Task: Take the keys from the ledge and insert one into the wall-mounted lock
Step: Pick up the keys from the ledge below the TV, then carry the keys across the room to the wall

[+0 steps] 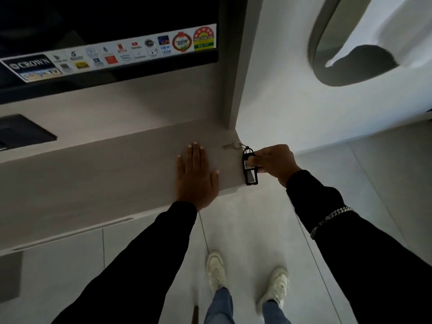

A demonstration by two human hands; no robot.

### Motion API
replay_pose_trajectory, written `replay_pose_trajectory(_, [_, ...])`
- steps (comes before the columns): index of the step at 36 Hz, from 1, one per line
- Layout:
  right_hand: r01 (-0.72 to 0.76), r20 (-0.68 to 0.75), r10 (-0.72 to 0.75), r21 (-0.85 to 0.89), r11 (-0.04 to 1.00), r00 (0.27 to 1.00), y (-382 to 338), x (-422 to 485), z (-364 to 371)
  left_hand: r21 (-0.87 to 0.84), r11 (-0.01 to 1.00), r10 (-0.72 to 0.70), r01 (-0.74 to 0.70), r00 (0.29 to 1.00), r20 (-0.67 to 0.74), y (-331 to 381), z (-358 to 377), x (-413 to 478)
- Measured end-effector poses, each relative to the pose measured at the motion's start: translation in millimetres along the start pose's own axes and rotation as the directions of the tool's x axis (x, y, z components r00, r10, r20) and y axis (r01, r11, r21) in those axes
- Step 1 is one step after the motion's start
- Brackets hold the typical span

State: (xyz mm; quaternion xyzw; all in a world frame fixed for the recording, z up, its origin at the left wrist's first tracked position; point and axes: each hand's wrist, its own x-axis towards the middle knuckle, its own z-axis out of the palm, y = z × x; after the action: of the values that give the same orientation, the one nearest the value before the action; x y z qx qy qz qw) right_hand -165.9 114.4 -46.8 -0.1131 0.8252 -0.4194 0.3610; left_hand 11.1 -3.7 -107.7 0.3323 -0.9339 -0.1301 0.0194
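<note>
A pale grey ledge (105, 174) runs across the view below a television. At its right end lies a small bunch of silver keys (230, 145) on a ring, joined to a black plastic key tag (250, 168). My right hand (274, 163) comes in from the right and pinches the tag at the ledge's corner, the tag hanging over the edge. My left hand (195, 175) rests flat on the ledge with fingers spread, left of the keys and holding nothing. No wall-mounted lock is in view.
A television (109, 54) with a strip of stickers hangs above the ledge. A dark box (23, 133) sits at the left. White cabinet doors (70, 260) are below. A rounded mirror (364, 43) is on the white wall at right. My feet stand on grey floor tiles (247, 230).
</note>
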Motion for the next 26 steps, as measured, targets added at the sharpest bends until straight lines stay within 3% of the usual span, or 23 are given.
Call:
replay_pose_trajectory(5, [-0.020,0.101,-0.008,0.277,0.961,0.995,6,-29,-33,-0.171,0.985,0.010,0.001,0.998,0.065,28,-11,7])
replay_pose_trajectory(12, [-0.012,0.108,-0.038,0.429,0.903,0.993,29,-70,-110,-0.455,0.881,0.126,-0.132,0.991,-0.044,118,-39,6])
replay_pose_trajectory(20, [0.045,-0.023,-0.038,0.567,0.822,0.999,82,-128,-235,-0.458,0.790,0.406,-0.408,0.907,-0.109,256,-36,-11])
replay_pose_trajectory(26, [0.103,-0.129,-0.031,0.600,0.793,0.991,127,-170,-338,-0.468,0.707,0.536,-0.530,0.833,-0.133,375,-30,-25])
